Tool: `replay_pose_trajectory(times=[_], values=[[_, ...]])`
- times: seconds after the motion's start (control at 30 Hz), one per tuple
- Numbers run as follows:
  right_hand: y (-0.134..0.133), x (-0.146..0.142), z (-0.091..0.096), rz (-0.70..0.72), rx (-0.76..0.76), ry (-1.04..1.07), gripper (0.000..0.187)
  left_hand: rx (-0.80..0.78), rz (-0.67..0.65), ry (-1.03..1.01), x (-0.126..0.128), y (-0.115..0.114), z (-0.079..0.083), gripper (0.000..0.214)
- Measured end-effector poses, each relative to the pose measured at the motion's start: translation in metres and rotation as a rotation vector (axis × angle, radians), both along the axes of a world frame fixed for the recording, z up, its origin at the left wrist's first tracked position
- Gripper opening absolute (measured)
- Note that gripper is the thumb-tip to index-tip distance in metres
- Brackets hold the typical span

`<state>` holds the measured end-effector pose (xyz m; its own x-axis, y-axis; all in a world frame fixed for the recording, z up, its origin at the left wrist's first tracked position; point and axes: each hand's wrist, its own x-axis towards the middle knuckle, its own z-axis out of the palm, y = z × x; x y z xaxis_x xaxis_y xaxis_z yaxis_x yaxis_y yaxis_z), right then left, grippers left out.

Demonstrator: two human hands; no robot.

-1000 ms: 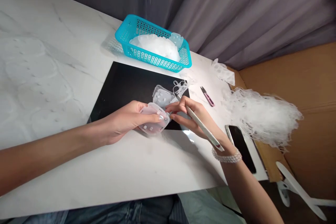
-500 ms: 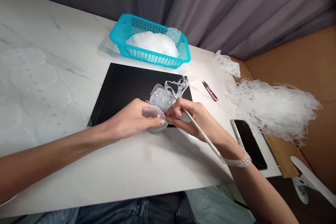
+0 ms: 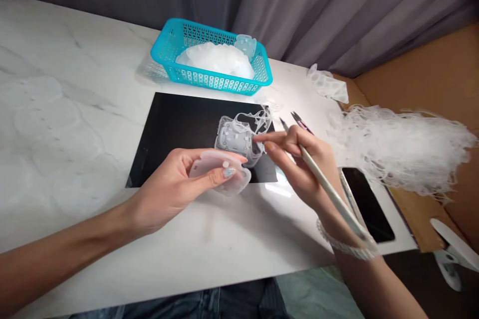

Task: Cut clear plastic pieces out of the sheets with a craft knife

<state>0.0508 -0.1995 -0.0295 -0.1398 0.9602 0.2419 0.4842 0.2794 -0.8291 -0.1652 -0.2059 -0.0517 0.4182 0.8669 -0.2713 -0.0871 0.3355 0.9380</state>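
Observation:
Between thumb and fingers, my left hand (image 3: 179,179) grips a translucent silicone piece (image 3: 234,185), rounded at its edge, over the front of the black mat (image 3: 179,124). My right hand (image 3: 305,162) is closed around a slim white pen-like tool (image 3: 333,199) with a dark pointed tip; its index finger stretches toward the mat. Beyond the hands lies another clear moulded piece (image 3: 235,135) with small raised pegs. Thin stringy offcuts (image 3: 262,122) lie against its right side on the mat.
Behind the mat stands a blue basket (image 3: 213,79) heaped with white translucent pieces. Thread snips (image 3: 299,120), a phone (image 3: 368,204) and a large pile of stringy offcuts (image 3: 404,152) are on the right. Clear sheets (image 3: 56,134) cover the table's left side.
My right hand has moved right, away from the silicone piece, and the tool now points up and away. My left hand keeps the piece, showing more of it.

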Motion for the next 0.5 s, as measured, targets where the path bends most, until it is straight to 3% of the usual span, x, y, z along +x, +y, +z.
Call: replay_pose_trajectory(times=[0.1, 0.23, 0.5], values=[[-0.017, -0.014, 0.011, 0.076, -0.104, 0.130, 0.044, -0.026, 0.058, -0.059, -0.006, -0.004, -0.002, 0.015], [-0.028, -0.031, 0.010, 0.062, -0.122, 0.272, 0.051, -0.070, 0.104, -0.168, -0.008, -0.010, 0.000, 0.008], [-0.032, -0.040, -0.002, 0.025, -0.196, 0.476, 0.050, -0.428, 0.076, -0.519, -0.007, -0.021, -0.002, 0.006]])
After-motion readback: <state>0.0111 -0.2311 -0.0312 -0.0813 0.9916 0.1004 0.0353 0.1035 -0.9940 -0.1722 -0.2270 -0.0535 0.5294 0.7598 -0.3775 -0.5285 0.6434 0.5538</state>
